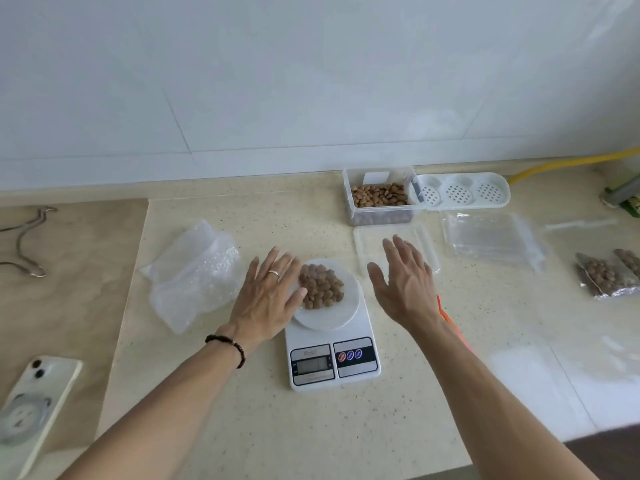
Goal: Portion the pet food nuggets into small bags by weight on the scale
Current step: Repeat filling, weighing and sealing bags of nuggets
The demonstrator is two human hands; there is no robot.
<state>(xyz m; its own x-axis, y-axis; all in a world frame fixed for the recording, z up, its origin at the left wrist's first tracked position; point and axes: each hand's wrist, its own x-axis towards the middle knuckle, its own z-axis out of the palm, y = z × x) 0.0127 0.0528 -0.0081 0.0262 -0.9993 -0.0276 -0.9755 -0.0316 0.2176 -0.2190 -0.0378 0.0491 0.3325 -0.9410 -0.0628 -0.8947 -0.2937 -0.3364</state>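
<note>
A white digital scale (333, 358) stands mid-counter with a round white plate (346, 306) on it, bearing a heap of brown nuggets (321, 287). My left hand (272, 296) lies flat with straight fingers at the plate's left edge, thumb beside the heap. To the right of the scale hovers my right hand (403, 282), fingers spread, holding nothing. A clear tub of nuggets (380, 195) stands behind. Empty clear bags (491, 240) lie stacked at the right, and two filled bags (606, 275) lie at the far right.
The tub's clear lid (394, 247) lies under my right hand. A white perforated tray (460, 192) is beside the tub. Bubble wrap (194, 271) lies left of the scale. A phone (34, 407) and a metal tool (24, 240) sit at far left. A yellow hose (568, 164) runs back right.
</note>
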